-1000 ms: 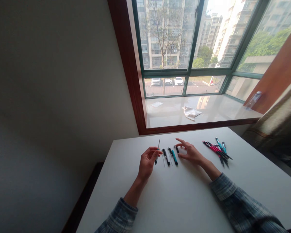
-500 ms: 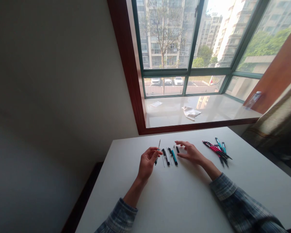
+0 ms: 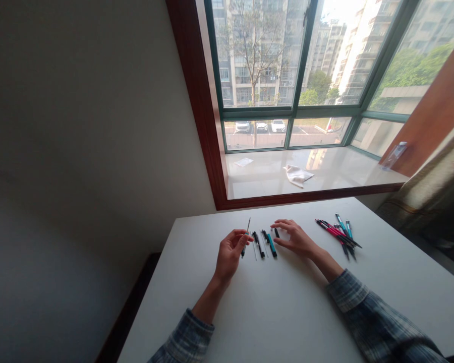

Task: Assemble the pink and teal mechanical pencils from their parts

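My left hand [image 3: 230, 254] is closed around a slim dark pen part [image 3: 243, 251], with a thin pointed tip rising above the fingers. Just to its right, pen pieces lie in a row on the white table [image 3: 227, 333]: a thin pale rod [image 3: 254, 250], a black-and-white pen barrel [image 3: 259, 246], another thin rod [image 3: 266, 249] and a teal barrel [image 3: 272, 246] with a black piece by its top. My right hand [image 3: 297, 239] hovers over the right end of this row, fingers apart and holding nothing. Beneath its fingers sits a short black piece [image 3: 276, 232].
A loose pile of pink, black and teal pens [image 3: 336, 233] lies on the table to the right of my right hand. Beyond the table's back edge, the window sill [image 3: 257, 184] carries a white cloth [image 3: 298, 176], a paper slip [image 3: 244, 162] and a clear bottle [image 3: 394, 156].
My right hand has shifted slightly left, its fingertips now closer to the small parts at the row's end. My left hand stays where it was, holding the pen part.
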The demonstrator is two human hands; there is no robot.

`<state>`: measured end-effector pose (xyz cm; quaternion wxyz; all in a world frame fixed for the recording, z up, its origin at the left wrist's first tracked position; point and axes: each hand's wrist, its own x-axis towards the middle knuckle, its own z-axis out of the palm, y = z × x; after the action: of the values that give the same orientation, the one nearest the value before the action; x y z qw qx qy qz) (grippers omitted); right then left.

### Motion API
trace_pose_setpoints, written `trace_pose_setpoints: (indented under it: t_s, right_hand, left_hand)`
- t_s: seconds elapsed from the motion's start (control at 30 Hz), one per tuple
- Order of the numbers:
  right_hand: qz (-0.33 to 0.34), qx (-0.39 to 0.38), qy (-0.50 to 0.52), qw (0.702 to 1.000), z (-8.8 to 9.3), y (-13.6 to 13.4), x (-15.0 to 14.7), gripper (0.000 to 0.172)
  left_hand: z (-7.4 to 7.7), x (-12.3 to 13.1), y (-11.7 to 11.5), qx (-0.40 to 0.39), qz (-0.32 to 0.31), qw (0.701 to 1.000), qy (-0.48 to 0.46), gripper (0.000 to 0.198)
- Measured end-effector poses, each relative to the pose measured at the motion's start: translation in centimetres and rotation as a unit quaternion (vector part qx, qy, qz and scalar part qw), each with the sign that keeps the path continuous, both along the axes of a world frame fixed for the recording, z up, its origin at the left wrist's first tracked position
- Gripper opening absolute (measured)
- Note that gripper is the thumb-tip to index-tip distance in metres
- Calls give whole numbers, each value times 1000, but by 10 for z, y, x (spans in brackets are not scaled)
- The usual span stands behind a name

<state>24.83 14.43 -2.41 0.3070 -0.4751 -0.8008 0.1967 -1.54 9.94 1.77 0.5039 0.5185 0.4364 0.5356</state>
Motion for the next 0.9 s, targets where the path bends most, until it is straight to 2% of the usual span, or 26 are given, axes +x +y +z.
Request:
trace_pose_setpoints:
  t_s: [0.17,0.33,0.4,0.7,0.9]
  right_hand:
    - [-6,4,10,1000,-1,1,2,41]
    - [-62,23,20,998,-8,6,9,22]
    - [-71,26,18,997,-10,7,10,20]
    - [-37,50,-8,998,-8,4,-2,29]
    - [-27,44,-28,998,-9,5,-2,28]
  left_hand:
    - [0,0,0,-2,-2,1000,2,32]
    - [1,-1,-1,-3,-3,1000,0,31]
    - [1,0,-1,-2,-4,1000,0,31]
    - [2,2,-2,-6,-4,1000,11,32]
    - [1,3,-1,-3,-10,1000,17,31]
